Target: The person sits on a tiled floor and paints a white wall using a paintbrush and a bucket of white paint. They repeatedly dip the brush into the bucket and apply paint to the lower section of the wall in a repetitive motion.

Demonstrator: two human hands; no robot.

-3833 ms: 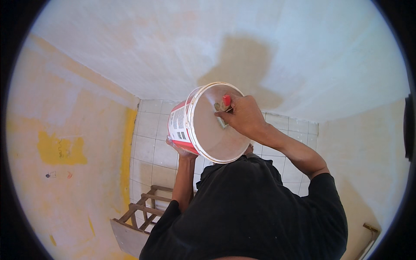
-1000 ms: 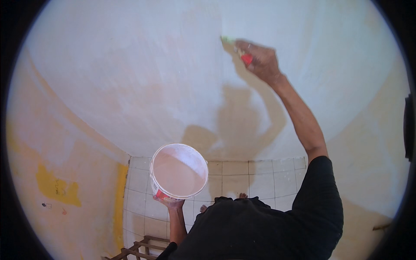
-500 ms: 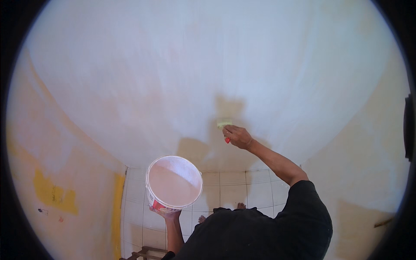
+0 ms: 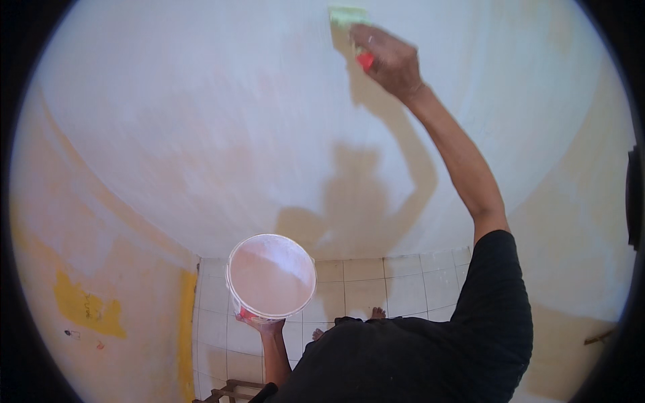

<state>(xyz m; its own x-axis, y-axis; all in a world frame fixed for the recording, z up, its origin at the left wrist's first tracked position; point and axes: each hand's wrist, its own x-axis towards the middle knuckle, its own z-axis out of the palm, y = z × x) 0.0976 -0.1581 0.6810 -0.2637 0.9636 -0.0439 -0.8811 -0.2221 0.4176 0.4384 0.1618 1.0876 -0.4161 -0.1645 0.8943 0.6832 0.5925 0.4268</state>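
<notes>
My right hand (image 4: 390,60) is raised high against the pale wall (image 4: 222,121), closed round the red handle of a paintbrush (image 4: 349,16). The brush's wide, light bristles are at the wall near the top of the view. Low on the left, my left hand (image 4: 261,325) supports a white paint bucket (image 4: 236,310) from below, its fingers partly hidden by the bucket. The bucket is tilted so its round mouth shows, with pale paint inside. Its outer side carries a red label.
A side wall (image 4: 114,248) with yellow patches stands at the left, and another wall (image 4: 571,269) at the right. White floor tiles (image 4: 363,295) lie below, with my bare feet on them. A brown wooden frame (image 4: 232,389) is at the lower left. A dark object (image 4: 633,198) sits at the right rim.
My right hand has moved the paintbrush far up the wall, and the arm is stretched higher. The bucket in my left hand has hardly shifted.
</notes>
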